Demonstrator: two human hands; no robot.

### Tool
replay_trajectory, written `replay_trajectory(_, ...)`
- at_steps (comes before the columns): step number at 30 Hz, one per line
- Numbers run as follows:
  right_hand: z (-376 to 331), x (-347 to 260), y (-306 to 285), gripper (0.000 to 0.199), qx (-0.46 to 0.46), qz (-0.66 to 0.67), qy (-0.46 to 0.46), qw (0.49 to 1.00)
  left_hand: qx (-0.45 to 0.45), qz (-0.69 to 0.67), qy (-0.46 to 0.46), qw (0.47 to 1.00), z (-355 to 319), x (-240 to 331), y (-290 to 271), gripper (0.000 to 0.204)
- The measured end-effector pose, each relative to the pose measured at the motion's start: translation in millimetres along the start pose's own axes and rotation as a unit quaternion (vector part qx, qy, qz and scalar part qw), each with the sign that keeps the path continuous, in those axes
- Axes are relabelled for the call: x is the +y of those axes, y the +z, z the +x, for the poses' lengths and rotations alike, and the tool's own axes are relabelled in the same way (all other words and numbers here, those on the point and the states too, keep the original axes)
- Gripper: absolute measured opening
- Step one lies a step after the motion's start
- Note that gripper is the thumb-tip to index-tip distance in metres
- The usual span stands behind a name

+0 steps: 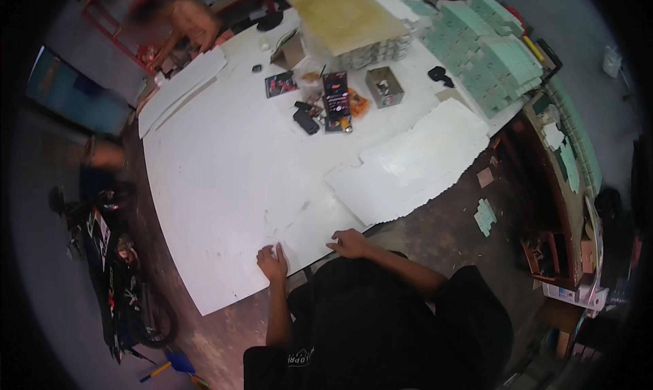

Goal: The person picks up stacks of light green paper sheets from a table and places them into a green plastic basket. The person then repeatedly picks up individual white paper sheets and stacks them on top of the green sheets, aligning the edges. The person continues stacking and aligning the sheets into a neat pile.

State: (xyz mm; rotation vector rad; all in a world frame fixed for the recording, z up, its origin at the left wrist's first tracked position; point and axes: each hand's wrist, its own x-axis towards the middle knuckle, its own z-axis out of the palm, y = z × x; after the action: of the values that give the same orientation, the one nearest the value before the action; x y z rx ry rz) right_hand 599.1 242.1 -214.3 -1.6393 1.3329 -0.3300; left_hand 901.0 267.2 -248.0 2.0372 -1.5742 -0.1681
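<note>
My left hand (pixel 273 261) rests at the near edge of a white-topped table (pixel 218 186), its fingers a little apart on the surface and nothing held. To its right, my right hand (pixel 349 244) lies at the same edge, loosely bent with fingers apart and no thing in it. Just beyond the right hand is a stack of white sheets with jagged edges (pixel 415 162). Farther in stand a dark printed box (pixel 336 101), a black pouch-like item (pixel 306 120), an orange packet (pixel 358 103) and an open metal tin (pixel 385 88) with small things inside.
Stacked pale-green cut card pieces (pixel 476 56) fill the far right. A yellowish board (pixel 347 15) tops a pile at the back. Another person (pixel 183 26) bends at the far left, beside white sheets (pixel 183 90). A motorbike (pixel 119 274) stands left; a wooden shelf (pixel 568 254) stands right.
</note>
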Motion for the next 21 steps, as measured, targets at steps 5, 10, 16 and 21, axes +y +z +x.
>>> replay_trajectory(5,35.0,11.3,42.5,0.037,0.131,-0.130,-0.086,0.979,0.020,0.044,-0.043,0.998,-6.2,-14.2,23.7,0.034)
replay_trajectory(10,23.8,14.7,71.7,0.030,0.295,-0.144,-0.167,0.930,0.051,0.031,-0.011,0.998,-6.8,-14.2,22.4,0.029)
replay_trajectory(16,39.5,16.6,71.9,0.032,0.369,-0.179,-0.210,0.887,0.061,-0.003,-0.009,0.998,-3.6,-16.5,24.1,0.026)
replay_trajectory(21,35.0,15.5,75.4,0.032,0.386,-0.187,-0.209,0.879,0.052,-0.018,-0.005,0.998,-8.3,-17.7,21.0,0.024)
